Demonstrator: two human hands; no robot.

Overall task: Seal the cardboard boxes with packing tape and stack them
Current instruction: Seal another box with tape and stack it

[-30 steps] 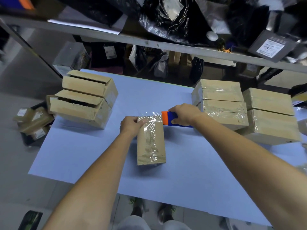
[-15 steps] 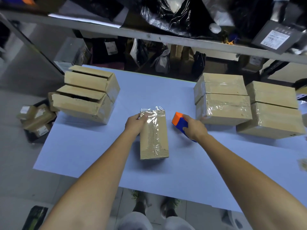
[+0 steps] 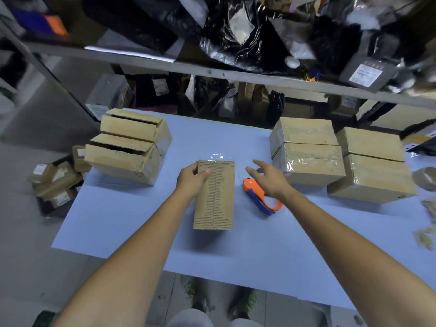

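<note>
Box [image 3: 215, 197]: I see it flat at the centre of the table [image 3: 236, 251], tape film at its far end.
Left hand [image 3: 191, 180]: thumb and fingers curled round the far-left corner of the Box.
Right hand [image 3: 269, 178]: fingers spread, holding nothing, above the tape dispenser [image 3: 256, 194] at 3 o'clock.
Taped boxes [image 3: 309, 159]: 2 o'clock.
Open-flap stack [image 3: 127, 147]: 10 o'clock.

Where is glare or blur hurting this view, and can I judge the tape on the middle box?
Head view: glare streaks the taped stack and the loose tape tab at the far end of the middle box, hiding tape edges; the table smears into blur at its right edge; the shelf rail bows from wide-angle distortion; the left hand, right hand and dispenser look sharp.
</note>
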